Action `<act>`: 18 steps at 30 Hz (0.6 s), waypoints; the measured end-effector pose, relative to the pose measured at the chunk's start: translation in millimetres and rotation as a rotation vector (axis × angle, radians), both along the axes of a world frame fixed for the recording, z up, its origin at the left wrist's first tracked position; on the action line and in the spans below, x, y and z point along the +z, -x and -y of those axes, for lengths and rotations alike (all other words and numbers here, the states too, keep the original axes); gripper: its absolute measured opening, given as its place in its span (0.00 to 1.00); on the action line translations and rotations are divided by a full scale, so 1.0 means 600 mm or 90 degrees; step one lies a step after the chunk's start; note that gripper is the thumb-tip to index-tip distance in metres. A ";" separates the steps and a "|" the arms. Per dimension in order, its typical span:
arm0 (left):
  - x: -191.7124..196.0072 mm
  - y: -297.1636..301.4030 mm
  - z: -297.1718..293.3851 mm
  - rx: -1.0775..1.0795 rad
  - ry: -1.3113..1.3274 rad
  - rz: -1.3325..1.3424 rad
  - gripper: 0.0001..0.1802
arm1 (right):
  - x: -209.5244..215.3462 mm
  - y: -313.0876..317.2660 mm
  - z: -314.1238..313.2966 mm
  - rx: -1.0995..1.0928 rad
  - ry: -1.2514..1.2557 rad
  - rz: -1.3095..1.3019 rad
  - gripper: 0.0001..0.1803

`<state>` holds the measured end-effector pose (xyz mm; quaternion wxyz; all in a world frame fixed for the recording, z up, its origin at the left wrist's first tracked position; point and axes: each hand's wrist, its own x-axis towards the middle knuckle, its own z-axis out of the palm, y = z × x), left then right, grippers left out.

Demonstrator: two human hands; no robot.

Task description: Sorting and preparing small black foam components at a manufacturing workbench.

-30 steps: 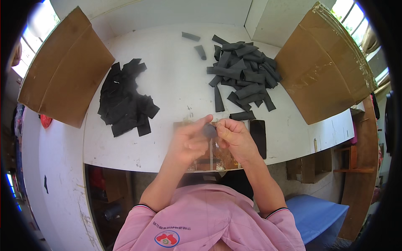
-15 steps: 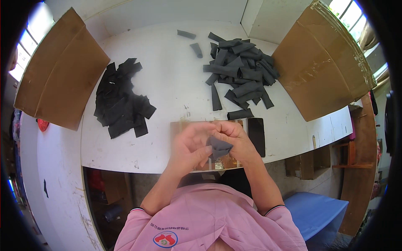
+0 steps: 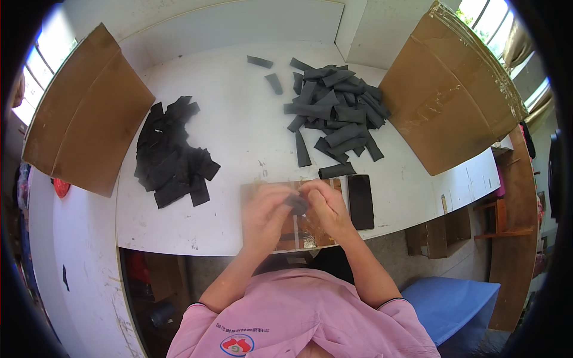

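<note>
A small dark grey fabric piece [image 3: 296, 205] is bunched up between my two hands, above a taped cardboard piece [image 3: 253, 190] at the table's near edge. My left hand [image 3: 265, 212] is closed on the fabric with thumb and fingers. On its other side my right hand [image 3: 327, 206] pinches close against it, thumb bent over the forefinger; the fingertips are slightly blurred. A heap of rolled dark grey fabric tubes [image 3: 343, 110] lies beyond my right hand. Flat black fabric pieces [image 3: 173, 155] form a pile at the left.
A black phone-like slab [image 3: 360, 201] lies right of the cardboard piece. Tall cardboard panels stand at the left [image 3: 89, 110] and right [image 3: 450, 89] of the white table [image 3: 239, 131]. Two loose tubes lie at the back. A blue bin [image 3: 450, 304] stands below, right.
The fabric has turned and looks smaller and more tightly bunched between my fingers. My right hand has turned and its fingers have curled in. The whole view has shifted slightly.
</note>
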<state>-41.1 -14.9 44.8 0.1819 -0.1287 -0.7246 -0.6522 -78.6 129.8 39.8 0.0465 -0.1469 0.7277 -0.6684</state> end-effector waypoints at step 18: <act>0.023 0.010 -0.016 -0.086 -0.010 0.204 0.04 | -0.057 -0.010 -0.006 0.107 -0.272 -0.346 0.05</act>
